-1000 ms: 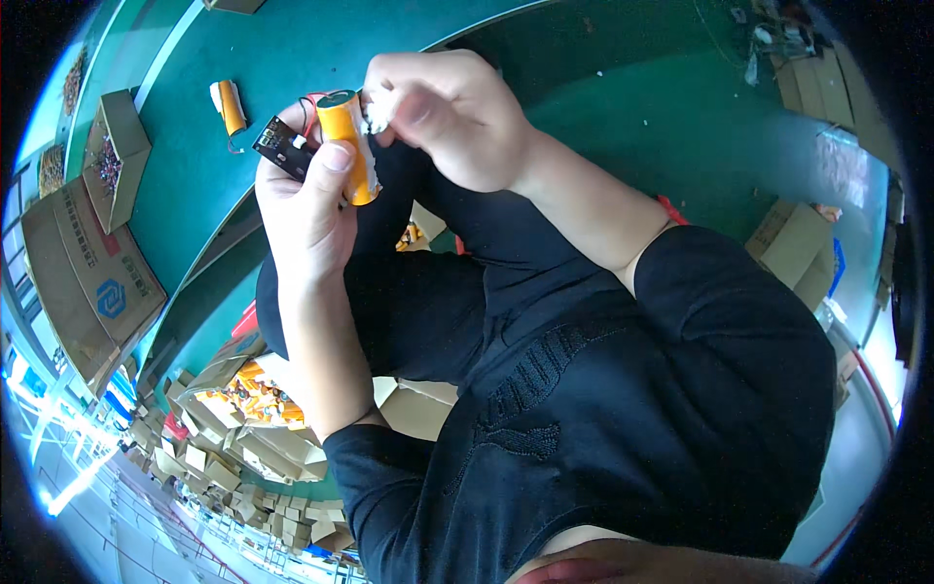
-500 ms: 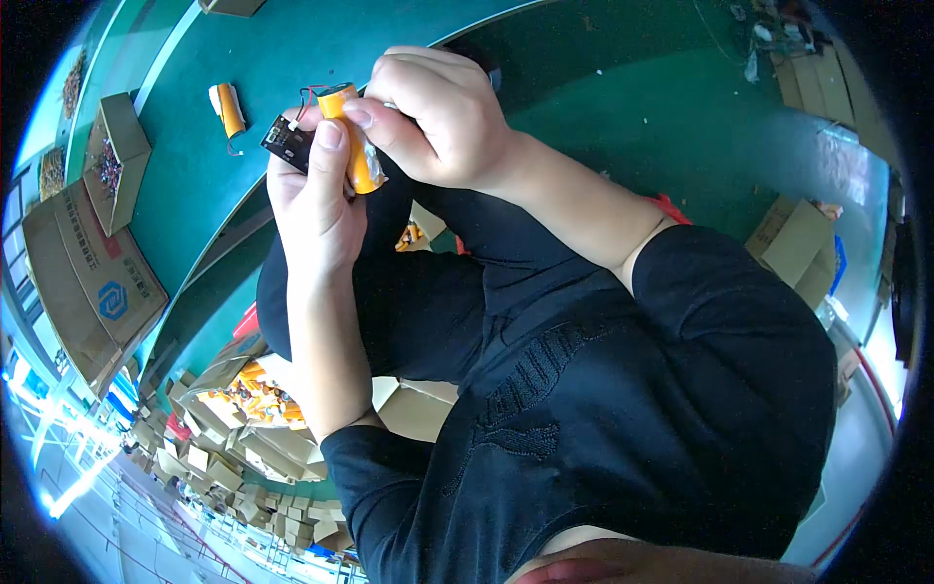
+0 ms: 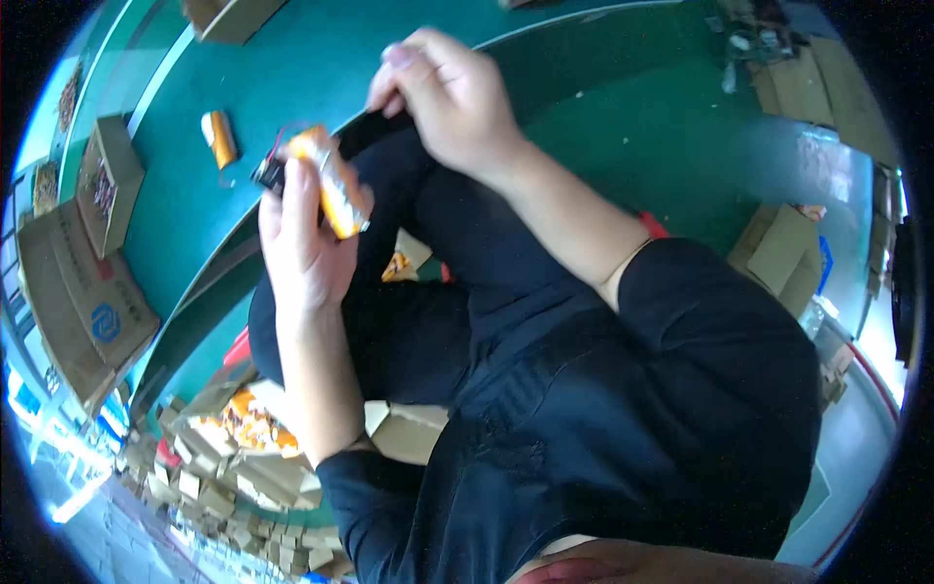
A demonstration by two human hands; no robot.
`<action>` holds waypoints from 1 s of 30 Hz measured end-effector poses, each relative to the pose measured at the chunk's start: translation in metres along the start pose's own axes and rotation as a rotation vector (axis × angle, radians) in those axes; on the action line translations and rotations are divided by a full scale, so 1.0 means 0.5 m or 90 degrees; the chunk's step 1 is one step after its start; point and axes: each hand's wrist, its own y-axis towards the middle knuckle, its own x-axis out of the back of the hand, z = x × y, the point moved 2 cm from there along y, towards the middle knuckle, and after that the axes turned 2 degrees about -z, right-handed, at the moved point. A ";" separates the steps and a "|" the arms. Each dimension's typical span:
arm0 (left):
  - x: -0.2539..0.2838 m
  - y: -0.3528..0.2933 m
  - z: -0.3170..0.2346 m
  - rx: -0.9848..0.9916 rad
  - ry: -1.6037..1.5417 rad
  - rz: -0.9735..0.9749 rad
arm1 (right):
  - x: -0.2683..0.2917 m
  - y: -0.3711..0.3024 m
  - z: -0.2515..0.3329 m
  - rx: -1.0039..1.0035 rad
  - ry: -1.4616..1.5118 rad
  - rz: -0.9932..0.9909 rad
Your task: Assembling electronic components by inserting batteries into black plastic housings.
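My left hand [image 3: 306,238] is closed round an orange cylindrical battery [image 3: 338,195] with silvery-white patches on its wrap. A small black circuit board [image 3: 269,173] sits beside the battery in the same grip, and thin red and dark wires [image 3: 281,135] loop at their upper end. My right hand [image 3: 457,102] is raised away from the battery to the right, with its fingers curled in toward the thumb. Whether something small is pinched there is too blurred to tell. A second orange battery [image 3: 220,139] lies on the green work surface [image 3: 292,63], left of my hands.
An open cardboard box with small parts [image 3: 109,185] and a larger carton [image 3: 83,292] stand at the left. Below my left forearm is a box of orange batteries [image 3: 251,423]. Another carton [image 3: 780,255] stands at the right; loose bits [image 3: 764,39] lie at the far right.
My right hand has come off the battery and moved up and to the right. My left hand has lowered slightly with the battery, which now shows more of its silvery side.
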 end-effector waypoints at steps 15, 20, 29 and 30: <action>0.003 -0.019 -0.001 -0.010 0.013 -0.017 | 0.164 0.128 0.083 -0.100 -0.176 0.076; -0.009 -0.020 -0.010 -0.005 0.051 -0.017 | 0.249 0.260 0.046 -0.064 -0.305 0.092; -0.007 -0.022 -0.006 -0.011 0.132 -0.107 | 0.267 0.326 0.002 -0.003 -0.199 0.198; -0.007 -0.021 -0.005 -0.010 0.131 -0.106 | 0.269 0.327 0.002 -0.004 -0.200 0.197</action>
